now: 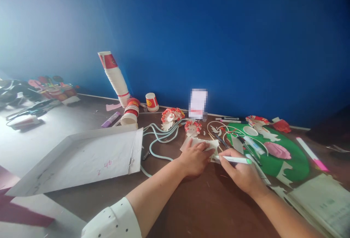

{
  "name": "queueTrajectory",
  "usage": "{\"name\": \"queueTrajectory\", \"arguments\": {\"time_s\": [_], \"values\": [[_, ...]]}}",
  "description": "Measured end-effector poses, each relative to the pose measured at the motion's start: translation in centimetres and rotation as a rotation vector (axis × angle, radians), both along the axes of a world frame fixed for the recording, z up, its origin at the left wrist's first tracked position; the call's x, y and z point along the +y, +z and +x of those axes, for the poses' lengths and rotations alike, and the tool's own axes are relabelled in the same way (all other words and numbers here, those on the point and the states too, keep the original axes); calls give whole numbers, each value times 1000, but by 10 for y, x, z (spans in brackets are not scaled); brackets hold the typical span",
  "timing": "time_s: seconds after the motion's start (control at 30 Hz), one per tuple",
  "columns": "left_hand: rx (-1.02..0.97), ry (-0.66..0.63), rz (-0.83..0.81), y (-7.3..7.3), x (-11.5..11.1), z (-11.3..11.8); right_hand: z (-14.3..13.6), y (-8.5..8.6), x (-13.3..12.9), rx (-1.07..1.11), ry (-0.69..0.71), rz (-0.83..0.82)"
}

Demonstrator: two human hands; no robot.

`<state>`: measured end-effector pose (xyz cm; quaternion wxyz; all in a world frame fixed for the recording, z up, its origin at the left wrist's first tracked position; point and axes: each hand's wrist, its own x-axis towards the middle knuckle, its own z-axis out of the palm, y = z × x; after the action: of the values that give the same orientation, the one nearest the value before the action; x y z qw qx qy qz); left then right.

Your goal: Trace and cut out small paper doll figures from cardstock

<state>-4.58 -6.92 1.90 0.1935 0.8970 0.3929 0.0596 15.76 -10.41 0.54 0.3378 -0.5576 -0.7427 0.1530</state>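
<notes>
A small piece of white paper [199, 142] lies on the brown table [202, 201] in front of me. My left hand [194, 157] rests flat on it with the fingers spread. My right hand [240, 170] grips a white marker with a green end [235, 159], its tip at the paper's right edge. Just beyond the paper sits a red and white cut-cup flower [193, 127], and a larger one [172, 117] stands behind it to the left. Whether the marker's tip touches the paper cannot be made out.
A leaning stack of paper cups [117, 81] and a single cup [152, 102] stand by the blue wall. Left lies a large white box lid [90, 157], beside a pale blue cable [157, 150]. Right are a green disc with scraps [295, 161], a pink marker [311, 154] and a book [322, 201].
</notes>
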Motion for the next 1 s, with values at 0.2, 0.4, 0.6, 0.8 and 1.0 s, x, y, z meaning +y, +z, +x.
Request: {"name": "queueTrajectory", "arguments": {"time_s": [0.2, 0.4, 0.6, 0.8, 1.0], "values": [[-4, 4, -25, -2, 3, 0, -2, -4, 3, -15, 0, -14], [-7, -3, -65, -3, 8, 0, -2, -7, 5, -26, -17, -80], [-8, 6, -44, -4, 12, 0, -4, -6, 6, -50, -15, -95], [-8, -3, -22, -6, 13, -1, -4, -8, 7, -67, -9, -76], [-1, -15, -1, -7, 14, -1, -6, -5, 7, -99, 20, -83]]}}
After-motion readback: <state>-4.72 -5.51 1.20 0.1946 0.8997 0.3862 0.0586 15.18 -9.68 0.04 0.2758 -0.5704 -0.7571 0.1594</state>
